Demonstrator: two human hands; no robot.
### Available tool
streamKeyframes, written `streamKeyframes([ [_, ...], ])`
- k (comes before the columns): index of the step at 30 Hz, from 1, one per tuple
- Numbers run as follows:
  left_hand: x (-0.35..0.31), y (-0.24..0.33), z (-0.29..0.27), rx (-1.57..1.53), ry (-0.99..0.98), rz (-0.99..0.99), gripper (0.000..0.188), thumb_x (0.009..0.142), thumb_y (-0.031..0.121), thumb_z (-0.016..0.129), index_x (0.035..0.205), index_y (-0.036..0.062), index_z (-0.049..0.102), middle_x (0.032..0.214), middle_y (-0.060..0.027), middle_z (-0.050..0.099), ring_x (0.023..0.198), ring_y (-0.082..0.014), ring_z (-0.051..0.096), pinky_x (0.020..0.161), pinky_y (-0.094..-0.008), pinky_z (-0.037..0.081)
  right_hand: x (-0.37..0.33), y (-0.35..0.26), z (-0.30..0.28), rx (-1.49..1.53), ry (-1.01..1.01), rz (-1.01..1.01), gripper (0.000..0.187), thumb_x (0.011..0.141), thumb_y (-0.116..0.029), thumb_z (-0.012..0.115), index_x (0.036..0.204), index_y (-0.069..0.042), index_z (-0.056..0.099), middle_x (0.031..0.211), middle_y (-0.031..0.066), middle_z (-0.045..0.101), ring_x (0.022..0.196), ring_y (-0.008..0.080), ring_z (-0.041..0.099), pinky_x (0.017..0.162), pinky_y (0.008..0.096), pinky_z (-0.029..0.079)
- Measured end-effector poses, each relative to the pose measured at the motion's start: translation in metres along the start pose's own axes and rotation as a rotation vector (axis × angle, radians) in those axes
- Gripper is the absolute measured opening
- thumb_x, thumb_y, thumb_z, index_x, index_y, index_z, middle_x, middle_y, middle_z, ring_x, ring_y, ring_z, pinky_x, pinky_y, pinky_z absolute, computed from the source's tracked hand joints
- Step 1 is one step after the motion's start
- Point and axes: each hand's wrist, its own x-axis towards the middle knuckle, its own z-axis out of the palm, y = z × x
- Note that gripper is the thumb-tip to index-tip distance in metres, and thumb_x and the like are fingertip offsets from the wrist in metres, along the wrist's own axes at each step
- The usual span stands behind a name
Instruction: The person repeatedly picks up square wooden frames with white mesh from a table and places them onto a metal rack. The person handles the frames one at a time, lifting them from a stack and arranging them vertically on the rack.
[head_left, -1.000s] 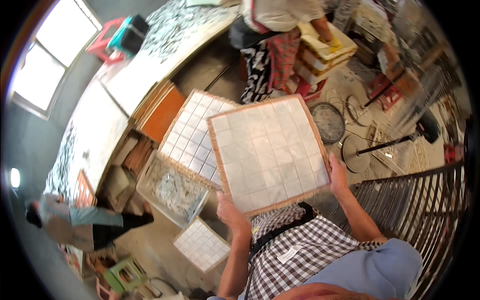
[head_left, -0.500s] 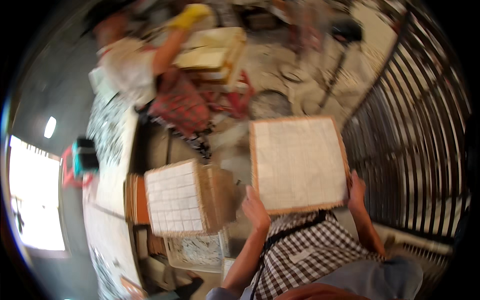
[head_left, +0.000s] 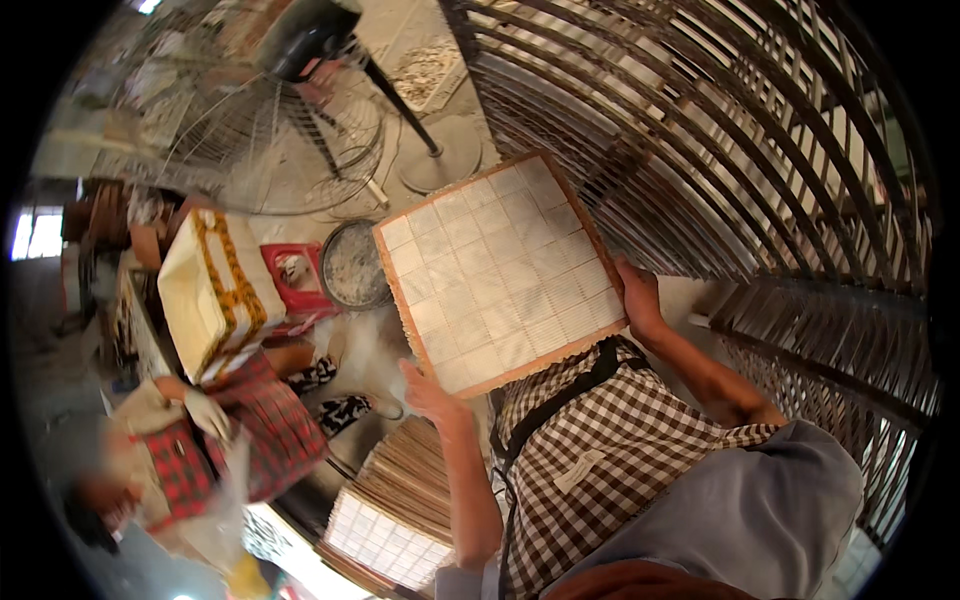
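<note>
Slatted racking (head_left: 640, 120) loomed far right after a turn away from the near-left board stack (head_left: 405, 475), swinging the central tiled board (head_left: 500, 275), gripped by left hand (head_left: 436, 393) and right hand (head_left: 642, 302), toward it.

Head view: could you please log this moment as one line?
left hand: on tiled board, left edge | right hand: on its right edge | nearby: slatted rack, standing fan
</note>
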Motion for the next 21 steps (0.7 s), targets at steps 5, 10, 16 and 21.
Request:
streamKeyframes([
  [5, -0.015, 0.031, -0.007, -0.042, -0.018, 0.001, 0.044, 0.095, 0.037, 0.047, 0.099, -0.0065, 0.054, 0.102, -0.0126, 0.06, 0.088, -0.0246, 0.061, 0.078, -0.0359, 0.049, -0.013, 0.008, 0.01, 0.042, -0.045, -0.018, 0.04, 0.094, -0.035, 0.052, 0.073, -0.002, 0.059, 0.069, -0.0014, 0.051, 0.064, 0.0081, 0.043, 0.061, 0.0271, 0.036],
  [10, -0.015, 0.03, -0.011, -0.218, 0.006, 0.036, 0.05, 0.095, 0.037, 0.048, 0.106, -0.011, 0.053, 0.107, -0.0155, 0.059, 0.091, -0.0257, 0.061, 0.08, -0.0364, 0.05, -0.027, -0.006, 0.014, 0.085, -0.099, -0.073, 0.038, 0.097, -0.032, 0.05, 0.085, 0.002, 0.064, 0.076, -0.0012, 0.056, 0.07, 0.0071, 0.047, 0.064, 0.0236, 0.038],
  [16, -0.015, 0.029, 0.003, -0.223, 0.051, -0.014, 0.05, 0.094, 0.034, 0.05, 0.106, -0.0138, 0.054, 0.106, -0.0173, 0.06, 0.087, -0.0253, 0.062, 0.08, -0.0358, 0.05, -0.036, -0.015, 0.007, 0.124, -0.016, -0.004, 0.036, 0.096, -0.03, 0.051, 0.08, 0.0, 0.062, 0.078, -0.0006, 0.056, 0.071, 0.0073, 0.047, 0.064, 0.0243, 0.038],
  [21, 0.006, 0.055, 0.05, -0.143, -0.036, 0.124, 0.051, 0.093, 0.035, 0.053, 0.104, -0.0149, 0.056, 0.099, -0.0168, 0.062, 0.085, -0.024, 0.062, 0.077, -0.0344, 0.05, 0.0, -0.008, 0.008, 0.298, 0.043, -0.008, 0.034, 0.095, -0.027, 0.052, 0.073, -0.002, 0.058, 0.072, -0.003, 0.05, 0.067, 0.0066, 0.042, 0.06, 0.0258, 0.036],
])
